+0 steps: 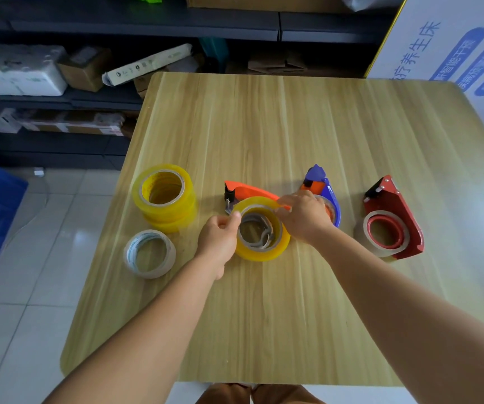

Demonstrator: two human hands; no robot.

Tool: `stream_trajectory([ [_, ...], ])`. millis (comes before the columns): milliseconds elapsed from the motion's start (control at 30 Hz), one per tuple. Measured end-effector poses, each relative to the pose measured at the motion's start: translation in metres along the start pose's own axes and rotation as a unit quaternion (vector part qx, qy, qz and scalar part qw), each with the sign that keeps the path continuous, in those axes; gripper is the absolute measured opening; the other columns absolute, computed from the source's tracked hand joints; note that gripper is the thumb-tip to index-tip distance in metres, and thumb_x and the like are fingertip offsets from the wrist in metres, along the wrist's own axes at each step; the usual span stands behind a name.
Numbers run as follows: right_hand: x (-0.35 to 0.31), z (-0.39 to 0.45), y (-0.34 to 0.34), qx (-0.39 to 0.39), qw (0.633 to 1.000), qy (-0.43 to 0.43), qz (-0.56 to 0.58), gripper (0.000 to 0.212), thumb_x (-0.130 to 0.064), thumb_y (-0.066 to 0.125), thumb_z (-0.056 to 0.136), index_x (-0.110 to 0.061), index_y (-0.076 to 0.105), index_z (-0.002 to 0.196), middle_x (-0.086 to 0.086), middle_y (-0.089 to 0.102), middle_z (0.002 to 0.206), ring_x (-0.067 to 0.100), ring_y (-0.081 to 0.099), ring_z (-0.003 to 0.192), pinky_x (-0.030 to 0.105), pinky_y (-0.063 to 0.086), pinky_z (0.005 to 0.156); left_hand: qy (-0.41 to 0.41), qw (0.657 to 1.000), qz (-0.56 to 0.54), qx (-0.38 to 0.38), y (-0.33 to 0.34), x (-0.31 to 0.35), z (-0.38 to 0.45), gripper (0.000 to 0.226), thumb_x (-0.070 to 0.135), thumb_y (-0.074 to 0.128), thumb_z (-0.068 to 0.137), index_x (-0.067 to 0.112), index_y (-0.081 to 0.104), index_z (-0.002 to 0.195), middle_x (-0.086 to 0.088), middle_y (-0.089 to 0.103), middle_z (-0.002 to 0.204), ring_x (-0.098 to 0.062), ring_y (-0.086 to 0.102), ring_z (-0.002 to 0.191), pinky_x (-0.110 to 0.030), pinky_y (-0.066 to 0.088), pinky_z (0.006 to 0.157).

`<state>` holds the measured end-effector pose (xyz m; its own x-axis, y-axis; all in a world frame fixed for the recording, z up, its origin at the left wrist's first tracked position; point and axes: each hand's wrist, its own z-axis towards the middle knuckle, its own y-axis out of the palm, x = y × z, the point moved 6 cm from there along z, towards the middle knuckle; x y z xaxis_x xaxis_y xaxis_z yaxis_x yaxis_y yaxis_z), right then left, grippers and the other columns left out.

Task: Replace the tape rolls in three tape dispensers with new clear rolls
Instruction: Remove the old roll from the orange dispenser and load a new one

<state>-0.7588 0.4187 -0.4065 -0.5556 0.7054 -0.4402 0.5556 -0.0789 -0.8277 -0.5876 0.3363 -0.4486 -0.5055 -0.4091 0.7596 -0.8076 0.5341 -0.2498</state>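
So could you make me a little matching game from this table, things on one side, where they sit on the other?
Things:
1. red dispenser
2. stack of yellow rolls
3. whitish roll
4. blue dispenser

Places:
A. near left edge, closest to the person
B. far right of the row
C. partly behind the right hand
D. left side, just beyond the whitish roll

Pairs: 1-B, 2-D, 3-A, 4-C

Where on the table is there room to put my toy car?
The table is bare beyond the orange dispenser, blue dispenser and red dispenser, and along the near edge around the arms. The middle row, with the yellow stack, is crowded.
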Motion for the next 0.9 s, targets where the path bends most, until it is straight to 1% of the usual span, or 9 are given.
stream_trajectory([
  [133,-0.004,0.004,0.004,-0.022,0.999,-0.013,0.033,0.034,-0.036,0.049,0.095,-0.026,0.057,0.127,0.001,0.055,0.126,0.021,0.058,0.099,0.032,0.049,0.078,0.008,1.0,0.003,-0.012,0.001,0.0,0.005,0.032,0.055,0.05,0.087,0.027,0.048,0.104,0.009,0.056,0.097,-0.016,0.055,0.095,-0.046,0.049,0.094],
  [200,-0.003,0.004,0.009,-0.035,0.999,-0.006,0.033,0.035,-0.035,0.049,0.095,-0.025,0.054,0.128,0.002,0.057,0.109,0.012,0.056,0.07,0.023,0.042,0.056,0.002,1.0,0.017,-0.011,0.001,-0.001,0.007,0.034,0.054,0.05,0.088,0.026,0.048,0.108,0.01,0.053,0.095,-0.017,0.053,0.094,-0.045,0.049,0.093],
  [267,-0.003,0.006,0.015,-0.037,0.999,0.0,0.036,0.034,-0.035,0.051,0.095,-0.024,0.053,0.127,0.003,0.058,0.108,0.01,0.053,0.064,0.021,0.036,0.048,-0.018,0.999,0.027,-0.005,0.001,-0.005,0.009,0.039,0.054,0.048,0.089,0.024,0.05,0.113,0.005,0.054,0.1,-0.02,0.053,0.097,-0.041,0.049,0.09],
  [400,-0.004,0.008,0.024,-0.026,0.999,-0.004,0.019,0.031,-0.035,0.055,0.092,-0.027,0.053,0.122,0.002,0.057,0.117,0.021,0.056,0.089,0.027,0.043,0.061,-0.032,0.996,0.072,0.031,-0.002,-0.011,0.011,0.04,0.054,0.047,0.09,0.022,0.057,0.113,0.002,0.054,0.095,-0.02,0.049,0.087,-0.033,0.04,0.072],
  [500,-0.007,0.005,0.025,0.013,1.0,-0.006,-0.006,0.031,-0.037,0.058,0.09,-0.032,0.047,0.118,-0.003,0.05,0.097,0.029,0.047,0.11,0.036,0.041,0.075,-0.024,0.996,0.072,0.055,-0.003,-0.013,0.012,0.043,0.051,0.051,0.09,0.016,0.061,0.114,0.007,0.053,0.079,-0.015,0.049,0.074,-0.03,0.039,0.067],
  [567,-0.011,0.002,0.023,0.049,0.999,-0.007,-0.022,0.039,-0.037,0.059,0.088,-0.035,0.043,0.123,-0.001,0.05,0.095,0.03,0.044,0.113,0.038,0.038,0.086,-0.01,0.995,0.086,0.054,-0.002,-0.013,0.011,0.046,0.049,0.057,0.087,0.015,0.058,0.118,0.005,0.059,0.09,-0.014,0.053,0.077,-0.029,0.04,0.067],
  [633,-0.018,0.002,0.024,0.051,0.997,-0.016,-0.051,0.043,-0.04,0.056,0.089,-0.033,0.041,0.129,0.007,0.057,0.107,0.029,0.044,0.116,0.039,0.036,0.092,0.0,0.993,0.11,0.045,0.001,-0.013,0.008,0.057,0.045,0.065,0.083,0.015,0.05,0.129,-0.003,0.06,0.118,-0.022,0.057,0.099,-0.03,0.042,0.073],
  [700,-0.024,0.003,0.032,0.022,0.996,-0.038,-0.075,0.04,-0.042,0.053,0.091,-0.023,0.046,0.126,0.01,0.061,0.108,0.029,0.046,0.113,0.038,0.038,0.086,0.002,0.992,0.118,0.047,0.002,-0.013,0.007,0.06,0.04,0.069,0.081,0.016,0.048,0.132,-0.004,0.056,0.126,-0.023,0.055,0.103,-0.03,0.042,0.074],
  [900,-0.026,0.006,0.047,-0.036,0.996,-0.026,-0.073,0.039,-0.027,0.057,0.09,-0.017,0.04,0.124,0.011,0.061,0.103,0.03,0.052,0.106,0.034,0.038,0.068,-0.001,0.993,0.1,0.059,0.001,-0.011,0.009,0.041,0.034,0.072,0.08,0.019,0.053,0.113,0.006,0.054,0.094,-0.017,0.052,0.083,-0.023,0.038,0.057],
])
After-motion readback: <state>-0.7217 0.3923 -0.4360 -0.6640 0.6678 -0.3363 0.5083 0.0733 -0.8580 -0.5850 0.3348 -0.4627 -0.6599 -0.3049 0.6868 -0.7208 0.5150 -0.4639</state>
